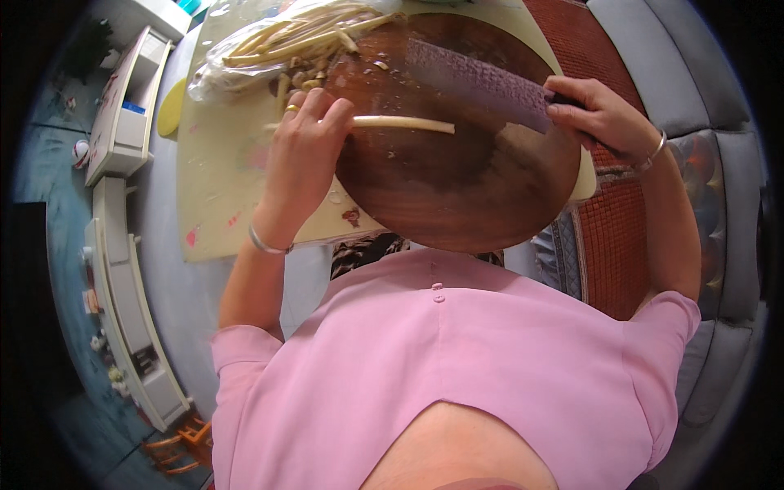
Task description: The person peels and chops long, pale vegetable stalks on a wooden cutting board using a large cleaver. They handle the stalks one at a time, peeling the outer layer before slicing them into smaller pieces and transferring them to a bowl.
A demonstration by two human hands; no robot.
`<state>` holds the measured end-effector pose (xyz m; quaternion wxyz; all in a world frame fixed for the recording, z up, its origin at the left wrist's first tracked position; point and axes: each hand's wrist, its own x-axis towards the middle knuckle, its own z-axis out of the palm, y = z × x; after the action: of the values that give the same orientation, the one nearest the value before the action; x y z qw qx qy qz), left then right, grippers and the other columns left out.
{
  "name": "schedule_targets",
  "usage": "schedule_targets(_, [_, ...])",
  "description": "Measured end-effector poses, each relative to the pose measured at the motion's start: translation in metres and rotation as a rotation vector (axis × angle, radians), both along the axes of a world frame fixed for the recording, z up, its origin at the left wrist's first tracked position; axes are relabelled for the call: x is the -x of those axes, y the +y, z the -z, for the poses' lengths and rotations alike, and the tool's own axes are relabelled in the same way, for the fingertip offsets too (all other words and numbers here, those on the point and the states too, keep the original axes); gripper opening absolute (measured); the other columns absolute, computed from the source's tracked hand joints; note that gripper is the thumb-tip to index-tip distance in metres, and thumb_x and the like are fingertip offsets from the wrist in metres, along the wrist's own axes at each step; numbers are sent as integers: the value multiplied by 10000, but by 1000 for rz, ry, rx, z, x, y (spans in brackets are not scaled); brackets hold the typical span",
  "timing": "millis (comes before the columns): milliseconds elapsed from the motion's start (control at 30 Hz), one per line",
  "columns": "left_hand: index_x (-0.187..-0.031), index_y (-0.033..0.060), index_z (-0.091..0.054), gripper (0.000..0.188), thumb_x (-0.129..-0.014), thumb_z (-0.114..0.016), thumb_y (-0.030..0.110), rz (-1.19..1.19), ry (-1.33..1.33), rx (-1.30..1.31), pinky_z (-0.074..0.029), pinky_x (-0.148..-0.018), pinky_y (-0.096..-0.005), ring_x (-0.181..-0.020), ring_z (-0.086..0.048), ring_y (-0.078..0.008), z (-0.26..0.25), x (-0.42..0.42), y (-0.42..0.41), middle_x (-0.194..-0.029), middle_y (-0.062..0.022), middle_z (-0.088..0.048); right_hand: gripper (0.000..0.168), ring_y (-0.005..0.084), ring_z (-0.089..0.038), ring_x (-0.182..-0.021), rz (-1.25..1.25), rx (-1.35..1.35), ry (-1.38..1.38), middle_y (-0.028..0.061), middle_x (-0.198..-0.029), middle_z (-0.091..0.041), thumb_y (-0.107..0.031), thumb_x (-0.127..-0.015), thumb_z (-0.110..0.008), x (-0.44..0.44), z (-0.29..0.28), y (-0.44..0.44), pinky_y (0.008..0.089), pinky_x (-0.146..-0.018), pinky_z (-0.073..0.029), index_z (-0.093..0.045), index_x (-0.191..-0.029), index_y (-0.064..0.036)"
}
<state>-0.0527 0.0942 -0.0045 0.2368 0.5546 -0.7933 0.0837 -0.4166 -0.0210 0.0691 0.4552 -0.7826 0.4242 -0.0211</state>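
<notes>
A round dark wooden cutting board lies before me on the table. My left hand grips a long pale peeled stalk, whose free end reaches over the board. My right hand holds the dark handle of a broad cleaver with a mottled blade, tilted above the board's far right part. The blade and the stalk are apart. Small scraps lie on the board. Beyond my left hand, short cut pieces are heaped at the board's edge, beside more long stalks on a clear plastic bag.
The board's near edge reaches past the edge of the table with its pale patterned cover. A yellow round stool seat stands left of the table. At the right are a red woven mat and a grey sofa.
</notes>
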Motion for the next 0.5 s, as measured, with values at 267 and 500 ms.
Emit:
schedule_targets(267, [-995, 70, -724, 198, -798, -729, 53, 117, 191, 14, -515, -759, -405, -894, -595, -290, 11, 60, 18, -968, -84, -617, 208, 433, -599, -828, -132, 460, -1, 241, -852, -613, -169, -939, -641, -5, 13, 49, 455, -717, -475, -587, -1057, -6])
schedule_targets(500, [-913, 54, -666, 98, -829, -707, 24, 92, 230, 0, -494, -734, -415, -859, -584, -318, 19, 84, 13, -926, -97, -599, 183, 424, -621, -824, -189, 564, 72, 237, -814, -620, -124, -922, -612, -13, 18, 68, 492, -730, -484, -521, -1013, 6])
